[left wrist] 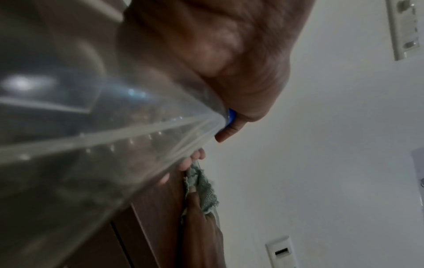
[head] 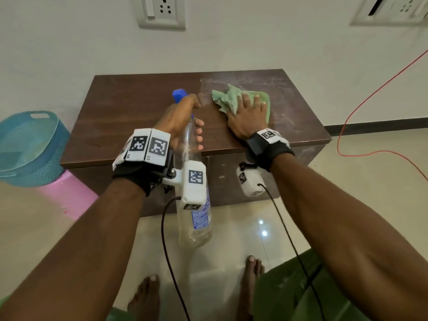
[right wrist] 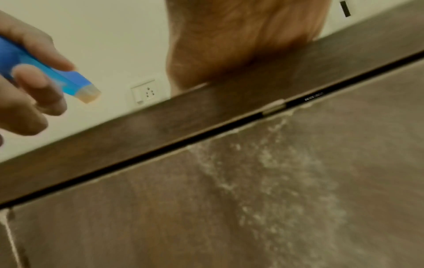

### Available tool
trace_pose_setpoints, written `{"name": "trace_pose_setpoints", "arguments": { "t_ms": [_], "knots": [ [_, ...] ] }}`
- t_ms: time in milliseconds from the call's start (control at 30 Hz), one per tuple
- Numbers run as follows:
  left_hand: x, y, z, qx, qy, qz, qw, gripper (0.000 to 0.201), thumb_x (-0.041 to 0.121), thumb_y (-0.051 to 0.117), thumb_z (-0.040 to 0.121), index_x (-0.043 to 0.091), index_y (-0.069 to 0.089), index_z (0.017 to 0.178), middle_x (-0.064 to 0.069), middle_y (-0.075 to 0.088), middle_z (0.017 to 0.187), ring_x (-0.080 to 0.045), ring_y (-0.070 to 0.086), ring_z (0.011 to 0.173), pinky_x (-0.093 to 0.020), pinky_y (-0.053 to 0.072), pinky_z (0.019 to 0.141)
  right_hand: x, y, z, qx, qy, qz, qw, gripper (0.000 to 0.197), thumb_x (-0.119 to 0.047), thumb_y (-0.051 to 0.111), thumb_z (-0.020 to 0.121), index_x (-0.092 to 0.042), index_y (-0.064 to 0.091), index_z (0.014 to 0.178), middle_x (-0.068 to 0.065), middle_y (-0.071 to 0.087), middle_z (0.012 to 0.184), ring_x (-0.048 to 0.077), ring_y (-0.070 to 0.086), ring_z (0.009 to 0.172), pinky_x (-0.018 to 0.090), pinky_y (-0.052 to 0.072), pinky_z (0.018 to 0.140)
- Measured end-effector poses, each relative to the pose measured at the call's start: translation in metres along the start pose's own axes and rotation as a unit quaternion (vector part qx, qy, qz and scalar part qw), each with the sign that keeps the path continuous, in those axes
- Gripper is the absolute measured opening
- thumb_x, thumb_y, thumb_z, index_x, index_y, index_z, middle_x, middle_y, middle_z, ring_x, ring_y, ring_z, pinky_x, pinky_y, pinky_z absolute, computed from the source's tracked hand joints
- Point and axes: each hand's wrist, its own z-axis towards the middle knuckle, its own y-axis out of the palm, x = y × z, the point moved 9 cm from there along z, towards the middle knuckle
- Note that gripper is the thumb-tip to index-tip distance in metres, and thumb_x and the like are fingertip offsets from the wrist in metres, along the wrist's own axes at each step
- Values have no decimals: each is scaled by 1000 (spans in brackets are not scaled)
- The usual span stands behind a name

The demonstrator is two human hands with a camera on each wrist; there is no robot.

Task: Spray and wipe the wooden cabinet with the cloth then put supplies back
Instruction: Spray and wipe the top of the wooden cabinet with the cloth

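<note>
A low dark wooden cabinet (head: 143, 107) stands against the wall; its top looks dusty and streaked on the right. My left hand (head: 183, 121) grips a clear spray bottle (head: 196, 218) with a blue nozzle (head: 179, 95), held tilted over the cabinet's front edge; the bottle (left wrist: 91, 127) fills the left wrist view. My right hand (head: 249, 117) lies flat, fingers straight, pressing a green cloth (head: 231, 100) onto the cabinet top at the right. In the right wrist view the blue nozzle (right wrist: 69, 79) points toward the cabinet edge (right wrist: 206, 112), with whitish streaks on the cabinet front below.
A teal plastic basket (head: 30, 147) sits on a pink stool (head: 69, 195) to the left of the cabinet. A red cable (head: 370, 98) trails across the floor at the right. Wall sockets (head: 162, 10) are above. My bare feet (head: 252, 274) stand on the glossy tile floor.
</note>
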Motion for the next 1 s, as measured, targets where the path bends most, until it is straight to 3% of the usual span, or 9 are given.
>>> {"name": "trace_pose_setpoints", "arguments": {
  "t_ms": [67, 167, 267, 333, 433, 533, 667, 800, 1000],
  "knots": [
    [1, -6, 2, 12, -3, 6, 1000, 36, 41, 49, 94, 9, 54, 81, -5, 50, 68, -20, 50, 55, -30, 49, 61, -41, 13, 3, -40, -23, 5, 999, 68, -43, 32, 94, -18, 11, 154, 7, 7, 162, 43, 1, 147, 56, 0, 119],
    [3, -6, 3, 26, -2, 30, 999, 35, 41, 49, 93, 11, 54, 75, -4, 51, 66, -19, 51, 53, -29, 49, 61, -111, 21, -12, -85, -181, -49, 979, 65, -44, 31, 96, -22, 11, 154, 8, 5, 162, 43, 1, 147, 57, 4, 119],
    [1, 0, 3, 15, -11, 39, 999, 36, 42, 47, 95, 11, 54, 77, -4, 51, 66, -18, 51, 54, -29, 50, 60, -108, 6, -23, -71, -253, -15, 965, 59, -39, 35, 100, -21, 17, 153, 7, 15, 161, 34, 8, 149, 49, 10, 121],
    [-3, -1, 5, 11, -20, 34, 999, 35, 41, 48, 95, 10, 54, 80, -5, 52, 69, -19, 52, 57, -30, 50, 60, -73, -5, -17, -38, -232, 13, 972, 59, -44, 33, 101, -19, 20, 153, 6, 20, 160, 30, 13, 149, 44, 12, 122],
    [-6, -6, 6, 9, -26, 27, 999, 33, 39, 48, 94, 9, 53, 81, -5, 50, 68, -20, 50, 56, -29, 50, 60, 0, -11, 6, -8, -95, -12, 995, 62, -50, 26, 100, -18, 20, 153, 6, 17, 161, 33, 11, 149, 46, 10, 122],
    [-3, -10, 5, 15, -21, 28, 999, 33, 39, 50, 93, 9, 55, 81, -5, 52, 68, -20, 52, 56, -30, 51, 61, -3, 2, 17, -35, -18, -10, 999, 64, -45, 28, 98, -18, 14, 154, 7, 10, 162, 40, 5, 148, 51, 4, 120],
    [7, -4, 5, 12, -20, 29, 999, 34, 38, 49, 92, 10, 52, 74, -4, 50, 64, -19, 50, 52, -29, 49, 61, -107, 24, 4, -80, -184, -66, 977, 65, -41, 35, 97, -19, 12, 154, 7, 6, 162, 40, 3, 148, 55, 4, 119],
    [7, -12, 9, 7, -32, 12, 999, 34, 39, 49, 93, 10, 52, 75, -3, 49, 64, -18, 50, 54, -31, 50, 62, -108, 23, 13, -101, -225, -51, 968, 67, -48, 27, 94, -23, 11, 154, 5, 9, 162, 37, 6, 148, 52, 7, 121],
    [0, -21, 10, 6, -42, 37, 998, 34, 41, 49, 94, 8, 55, 85, -5, 51, 70, -18, 52, 61, -32, 51, 63, 14, 3, 62, -61, 17, -32, 998, 67, -48, 26, 95, -21, 9, 154, 0, 5, 163, 36, 0, 149, 53, -2, 119]
  ]
}}
